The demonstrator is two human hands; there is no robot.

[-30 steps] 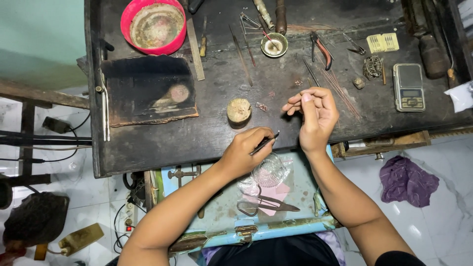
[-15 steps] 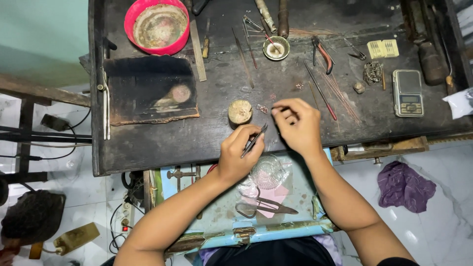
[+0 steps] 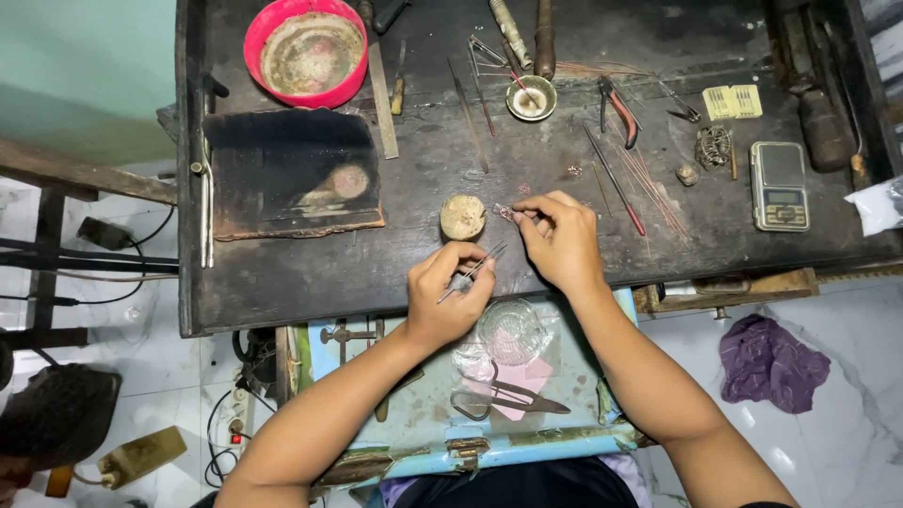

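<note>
Two hands work close together. The left hand (image 3: 450, 299) pinches tweezers (image 3: 473, 272); the right hand (image 3: 562, 240) pinches a tiny piece (image 3: 508, 213) near the stump (image 3: 463, 217). One shake, and it could drop into the drawer (image 3: 414, 414).

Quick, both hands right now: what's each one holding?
Left hand: closed on thin metal tweezers, tips pointing up-right.
Right hand: fingertips pinched on a small pinkish piece just right of the round wooden block; what it is cannot be told.

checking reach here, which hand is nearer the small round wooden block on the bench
Left, narrowly. The left hand, holding tweezers, sits just below the round wooden block. The right hand, pinching a small piece, lies to the block's right, its fingertips close beside it.
</note>
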